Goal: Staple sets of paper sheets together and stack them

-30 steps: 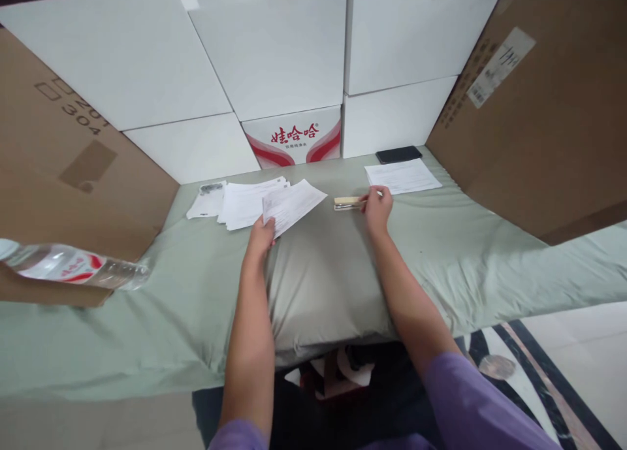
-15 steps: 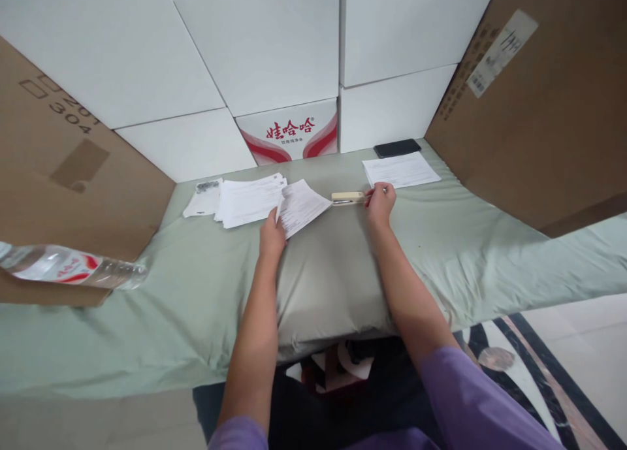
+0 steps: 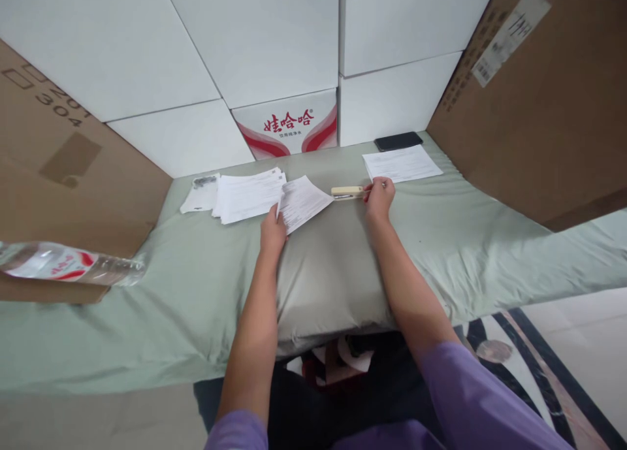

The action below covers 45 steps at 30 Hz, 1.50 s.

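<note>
Your left hand (image 3: 273,226) grips the near edge of a small set of printed sheets (image 3: 304,202), fingers closed on the paper, with the far end of the set fanned out to the right and lifted a little off the cloth. That set lies just right of a larger stack of papers (image 3: 247,195), overlapping its right edge. Left of the stack sits a single small slip (image 3: 198,198) with a dark clip-like item on its far end; too small to identify.

Your right hand (image 3: 378,198) is closed on the right end of a beige stapler (image 3: 347,192), which lies flat and points left toward the held sheets. Stapler tip and sheet corner are near each other; I cannot tell whether they touch.

The surface (image 3: 441,241) is covered in pale green cloth, with a grey-green cushion (image 3: 323,273) under both forearms. Beyond your right hand lies a separate printed page (image 3: 401,163), flat, and just behind it a black phone (image 3: 398,140).

White boxes (image 3: 274,38) wall off the back; one box with red characters (image 3: 287,123) stands at centre. Brown cardboard (image 3: 539,97) leans at right, more cardboard (image 3: 59,169) at left. A clear water bottle (image 3: 68,266) lies on its side at far left, on the cardboard's lower edge.
</note>
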Each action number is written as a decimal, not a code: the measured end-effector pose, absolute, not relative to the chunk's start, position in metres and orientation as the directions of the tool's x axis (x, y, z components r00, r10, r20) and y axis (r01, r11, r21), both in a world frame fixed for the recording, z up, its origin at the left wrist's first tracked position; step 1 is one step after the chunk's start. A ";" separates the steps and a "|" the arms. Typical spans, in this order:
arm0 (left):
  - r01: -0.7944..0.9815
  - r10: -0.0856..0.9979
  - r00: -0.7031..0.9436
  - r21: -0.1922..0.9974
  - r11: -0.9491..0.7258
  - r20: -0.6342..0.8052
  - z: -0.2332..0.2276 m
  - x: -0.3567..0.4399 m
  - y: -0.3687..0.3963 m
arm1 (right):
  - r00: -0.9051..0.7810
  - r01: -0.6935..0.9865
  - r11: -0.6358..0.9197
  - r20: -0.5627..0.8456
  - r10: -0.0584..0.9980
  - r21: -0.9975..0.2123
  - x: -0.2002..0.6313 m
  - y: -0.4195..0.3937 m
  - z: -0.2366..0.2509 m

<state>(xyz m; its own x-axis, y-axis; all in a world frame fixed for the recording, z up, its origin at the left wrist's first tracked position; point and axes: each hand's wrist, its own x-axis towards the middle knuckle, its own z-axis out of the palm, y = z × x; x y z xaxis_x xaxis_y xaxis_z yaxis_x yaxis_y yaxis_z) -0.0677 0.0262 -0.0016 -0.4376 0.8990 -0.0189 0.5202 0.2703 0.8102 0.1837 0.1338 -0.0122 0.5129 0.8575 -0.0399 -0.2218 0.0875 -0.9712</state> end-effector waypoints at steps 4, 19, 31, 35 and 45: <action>0.532 0.895 -0.446 0.802 0.273 -0.009 -0.004 -0.065 0.027 | 0.503 -0.219 0.087 -0.036 0.864 -0.972 0.181 0.135 -0.012; 0.524 0.897 -0.441 0.800 0.292 -0.039 -0.008 -0.056 0.027 | 0.180 0.606 0.132 0.296 0.938 -0.785 0.158 0.142 0.025; 0.507 0.896 -0.442 0.815 0.282 -0.035 -0.010 -0.050 0.026 | 0.159 0.892 -0.090 0.121 0.980 -0.443 0.125 0.174 0.009; 0.500 0.894 -0.447 0.818 0.284 -0.038 -0.010 -0.049 0.026 | 0.236 0.875 -0.199 0.032 0.971 -0.441 0.120 0.177 0.013; 0.542 0.904 -0.427 0.793 0.278 -0.025 -0.005 -0.042 0.021 | 0.258 0.857 -0.223 0.011 0.966 -0.464 0.119 0.182 0.014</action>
